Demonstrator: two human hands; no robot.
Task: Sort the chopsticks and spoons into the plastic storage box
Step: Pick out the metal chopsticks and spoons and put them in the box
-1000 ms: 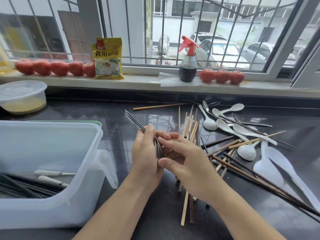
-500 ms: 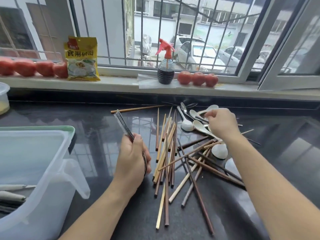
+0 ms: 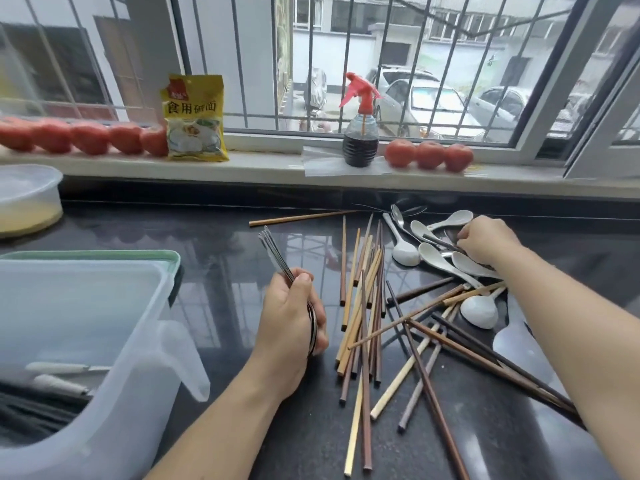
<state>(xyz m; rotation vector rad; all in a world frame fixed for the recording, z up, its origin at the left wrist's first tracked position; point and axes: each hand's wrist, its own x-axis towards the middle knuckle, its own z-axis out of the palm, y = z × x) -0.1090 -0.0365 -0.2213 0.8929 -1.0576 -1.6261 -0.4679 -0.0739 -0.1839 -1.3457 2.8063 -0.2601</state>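
My left hand grips a bundle of metal spoons, handles pointing up and away, just right of the translucent plastic storage box. Dark chopsticks and white-handled utensils lie in the box's bottom. Wooden and dark chopsticks lie scattered on the black counter between my arms. My right hand reaches into the pile of white spoons at the back right, fingers curled on a dark metal utensil there; which one is hard to make out.
A lidded plastic tub stands at the back left. On the windowsill sit tomatoes, a yellow packet and a spray bottle. A large white ladle-like spoon lies under my right forearm.
My right hand left the bundle in my left hand and moved right and back to the spoon pile. The left hand kept the metal spoons. The view shifted slightly.
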